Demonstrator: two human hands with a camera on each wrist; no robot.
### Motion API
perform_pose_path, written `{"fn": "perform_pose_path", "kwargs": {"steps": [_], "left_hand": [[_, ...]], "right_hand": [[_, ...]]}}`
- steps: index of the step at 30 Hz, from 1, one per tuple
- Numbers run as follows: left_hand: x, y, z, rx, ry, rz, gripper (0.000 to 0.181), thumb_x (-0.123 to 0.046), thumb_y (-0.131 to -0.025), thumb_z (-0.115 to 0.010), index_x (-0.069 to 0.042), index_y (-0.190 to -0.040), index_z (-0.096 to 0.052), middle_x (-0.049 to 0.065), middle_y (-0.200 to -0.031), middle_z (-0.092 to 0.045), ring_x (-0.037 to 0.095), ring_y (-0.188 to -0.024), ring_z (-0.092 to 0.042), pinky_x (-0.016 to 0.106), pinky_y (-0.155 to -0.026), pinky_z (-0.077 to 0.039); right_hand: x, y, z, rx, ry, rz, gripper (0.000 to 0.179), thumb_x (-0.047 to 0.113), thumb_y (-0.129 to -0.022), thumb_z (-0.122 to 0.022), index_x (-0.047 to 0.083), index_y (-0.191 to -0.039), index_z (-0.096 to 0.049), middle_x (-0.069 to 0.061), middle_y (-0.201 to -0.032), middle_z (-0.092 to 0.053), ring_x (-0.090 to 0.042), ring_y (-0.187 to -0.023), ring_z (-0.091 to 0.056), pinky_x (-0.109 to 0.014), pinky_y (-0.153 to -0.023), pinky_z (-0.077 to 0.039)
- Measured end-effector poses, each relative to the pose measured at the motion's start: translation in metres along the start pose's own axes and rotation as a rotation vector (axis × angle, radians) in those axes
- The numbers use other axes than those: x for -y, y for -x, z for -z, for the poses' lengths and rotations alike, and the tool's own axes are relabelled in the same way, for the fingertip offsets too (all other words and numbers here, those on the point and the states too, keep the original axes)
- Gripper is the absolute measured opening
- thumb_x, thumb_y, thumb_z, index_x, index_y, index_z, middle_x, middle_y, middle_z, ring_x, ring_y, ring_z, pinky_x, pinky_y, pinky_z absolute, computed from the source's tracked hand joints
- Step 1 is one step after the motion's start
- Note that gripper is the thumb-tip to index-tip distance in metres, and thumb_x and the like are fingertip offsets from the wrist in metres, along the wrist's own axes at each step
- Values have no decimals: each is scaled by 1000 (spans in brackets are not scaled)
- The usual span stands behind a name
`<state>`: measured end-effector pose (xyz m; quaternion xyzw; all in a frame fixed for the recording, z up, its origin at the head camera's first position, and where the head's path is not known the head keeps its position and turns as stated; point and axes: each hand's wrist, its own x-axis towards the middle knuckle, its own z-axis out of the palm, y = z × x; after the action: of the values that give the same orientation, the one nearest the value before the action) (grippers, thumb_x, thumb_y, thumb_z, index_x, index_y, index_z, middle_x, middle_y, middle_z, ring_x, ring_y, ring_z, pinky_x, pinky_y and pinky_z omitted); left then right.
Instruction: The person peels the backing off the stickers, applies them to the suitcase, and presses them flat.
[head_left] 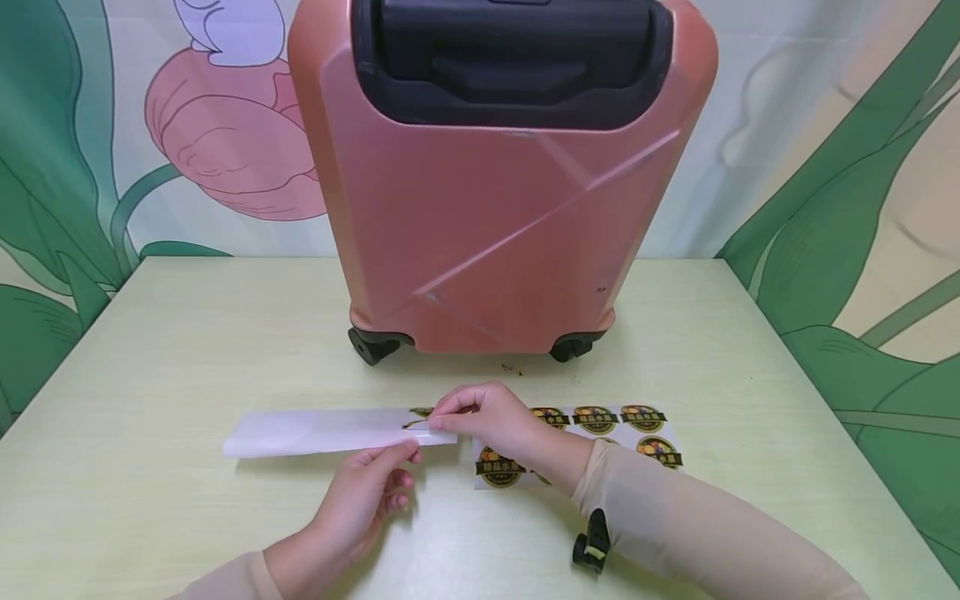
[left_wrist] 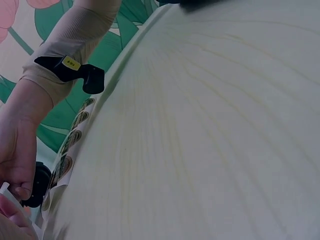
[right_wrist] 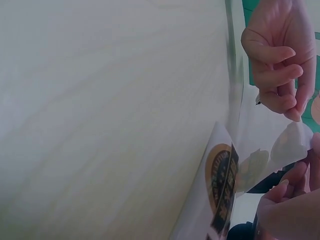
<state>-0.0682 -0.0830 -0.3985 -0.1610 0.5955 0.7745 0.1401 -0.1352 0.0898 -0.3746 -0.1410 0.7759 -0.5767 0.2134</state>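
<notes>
A white sticker sheet [head_left: 318,432] lies lengthwise before the suitcase, its left stretch showing blank white. Black-and-gold round fruit labels [head_left: 595,419] cover its flat right part. My left hand [head_left: 363,500] pinches the near edge of the blank stretch between thumb and forefinger, other fingers curled loosely. Just above it, my right hand [head_left: 491,421] pinches at a partly visible label [head_left: 415,423]; I cannot tell whether it grips the label alone or the sheet too. In the right wrist view, pale round shapes show on the lifted sheet [right_wrist: 255,135] between both hands.
An upright pink suitcase [head_left: 495,242] with black wheels and handle stands behind the sheet on the pale table [head_left: 150,358]. Small dark specks [head_left: 512,369] lie near its base. A printed leaf-and-flower backdrop [head_left: 847,250] surrounds the table. A black wrist camera [head_left: 592,542] hangs under my right sleeve.
</notes>
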Motion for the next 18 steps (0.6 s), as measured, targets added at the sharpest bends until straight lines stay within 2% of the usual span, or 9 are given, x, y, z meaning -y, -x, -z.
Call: {"fn": "perform_pose_path", "kwargs": {"steps": [7,15,18], "left_hand": [[1,1,1,9,17,10,23,-14,-89,-59,4,-102,-65,3,-86,-63,7,-59,-50,17,-48,-42],[1,1,1,14,35,24,24,-13,-90,-58,6,-103,-63,5,-86,-63,7,-58,-50,17,-47,-41],[1,3,1,17,29,29,25,-13,-90,-57,7,-103,-63,5,-86,-63,7,-58,-49,17,-48,-41]], "right_hand": [[-1,-2,0,-8,11,13,12,15,-83,-70,4,-88,-73,0,-94,-67,-13,-81,-60,-40,-79,-49],[-2,-4,1,-14,15,28,12,15,-83,-71,5,-88,-72,0,-93,-66,-13,-81,-59,-30,-74,-48],[-1,-4,2,-19,15,31,12,15,-83,-71,5,-89,-73,0,-93,-67,-13,-79,-59,-32,-73,-48]]}}
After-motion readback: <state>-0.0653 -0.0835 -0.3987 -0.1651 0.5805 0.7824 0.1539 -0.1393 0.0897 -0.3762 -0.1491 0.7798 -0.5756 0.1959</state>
